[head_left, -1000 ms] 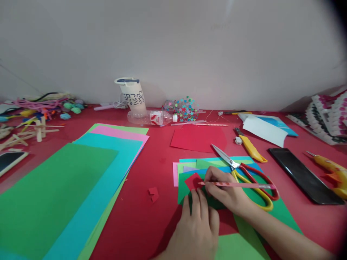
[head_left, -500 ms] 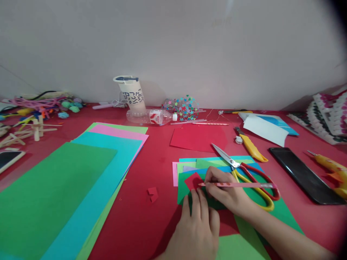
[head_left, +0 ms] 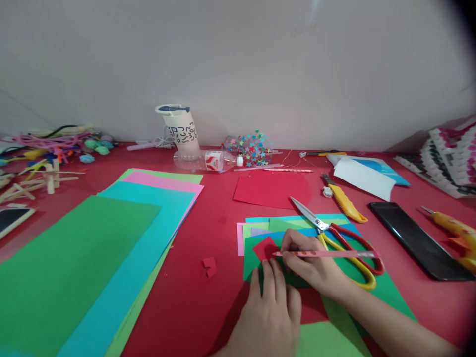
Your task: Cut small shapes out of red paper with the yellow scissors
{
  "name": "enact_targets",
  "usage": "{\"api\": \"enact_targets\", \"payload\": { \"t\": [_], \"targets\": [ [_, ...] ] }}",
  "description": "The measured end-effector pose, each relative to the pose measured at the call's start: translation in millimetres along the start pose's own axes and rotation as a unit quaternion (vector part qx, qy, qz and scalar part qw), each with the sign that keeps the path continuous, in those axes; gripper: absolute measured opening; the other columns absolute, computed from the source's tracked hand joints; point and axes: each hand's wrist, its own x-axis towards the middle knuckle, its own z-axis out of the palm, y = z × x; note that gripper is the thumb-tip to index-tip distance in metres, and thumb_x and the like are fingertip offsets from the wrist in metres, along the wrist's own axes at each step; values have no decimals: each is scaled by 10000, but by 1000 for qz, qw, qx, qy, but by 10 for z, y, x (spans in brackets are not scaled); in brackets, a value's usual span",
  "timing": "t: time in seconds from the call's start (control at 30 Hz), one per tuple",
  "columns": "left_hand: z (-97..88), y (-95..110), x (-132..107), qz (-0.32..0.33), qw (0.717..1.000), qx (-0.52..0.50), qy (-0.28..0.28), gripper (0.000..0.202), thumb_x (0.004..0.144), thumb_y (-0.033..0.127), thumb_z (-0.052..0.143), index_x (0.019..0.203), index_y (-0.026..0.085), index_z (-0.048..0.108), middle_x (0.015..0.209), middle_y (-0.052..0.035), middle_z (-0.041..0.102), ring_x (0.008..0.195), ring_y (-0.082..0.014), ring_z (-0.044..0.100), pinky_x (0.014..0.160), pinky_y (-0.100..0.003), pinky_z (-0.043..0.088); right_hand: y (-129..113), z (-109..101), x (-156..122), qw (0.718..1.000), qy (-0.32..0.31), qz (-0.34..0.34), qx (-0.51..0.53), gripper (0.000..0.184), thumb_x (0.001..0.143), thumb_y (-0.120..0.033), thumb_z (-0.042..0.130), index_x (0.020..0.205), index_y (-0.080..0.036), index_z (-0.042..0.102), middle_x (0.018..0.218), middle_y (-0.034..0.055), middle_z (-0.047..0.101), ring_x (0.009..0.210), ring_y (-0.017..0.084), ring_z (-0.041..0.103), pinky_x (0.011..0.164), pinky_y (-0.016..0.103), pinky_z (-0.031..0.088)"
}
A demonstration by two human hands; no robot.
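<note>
My right hand (head_left: 310, 265) is closed on a pink pencil (head_left: 334, 254) that lies nearly level, its tip on a small red paper piece (head_left: 265, 248). My left hand (head_left: 269, 312) rests flat beside it, fingers stretched out and pressing down the red piece and the green sheet (head_left: 372, 287) under it. Both lie on a small stack of coloured sheets (head_left: 256, 228). Red-and-yellow scissors (head_left: 342, 243) lie just behind my right hand.
A big fan of coloured paper (head_left: 92, 258) fills the left. A red scrap (head_left: 210, 265), red sheet (head_left: 273, 191), yellow cutter (head_left: 344, 201), black phone (head_left: 416, 238), glue gun (head_left: 455, 230), bottle (head_left: 208, 161), cup (head_left: 180, 126) and craft sticks (head_left: 33, 183) lie about the red table (head_left: 208, 307).
</note>
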Motion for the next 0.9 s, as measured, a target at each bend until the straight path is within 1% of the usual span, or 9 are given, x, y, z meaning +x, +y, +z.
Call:
{"api": "enact_targets", "payload": {
  "t": [0.4,0.57,0.77,0.9],
  "targets": [
    [-1,0,4,0,1000,0,6,232,818,73,352,854,73,581,1037,-251,689,952,-340,669,773,-425,508,-26,4,1,1000,-4,0,-8,192,802,-55,464,714,-224,440,577,-80,417,513,117,347,459,229,284],
    [20,4,-12,-3,1000,1,4,242,826,71,342,876,71,578,1059,-256,680,966,-335,662,786,-434,500,-23,0,-16,1000,0,2,-8,182,804,-74,480,708,-224,443,574,-79,409,508,115,347,453,227,287],
    [14,13,-2,-2,1000,-5,10,247,819,59,336,863,68,579,1012,-255,693,937,-344,673,769,-429,510,32,4,-44,999,37,7,-9,184,796,-69,442,717,-235,435,564,-64,483,481,126,416,447,237,326],
    [3,12,-1,-2,1000,-3,8,243,819,61,336,862,73,575,1006,-254,695,944,-344,672,771,-431,513,30,0,-36,999,33,-1,-17,181,802,-75,460,715,-233,443,563,-63,486,495,128,405,456,240,324]
  ]
}}
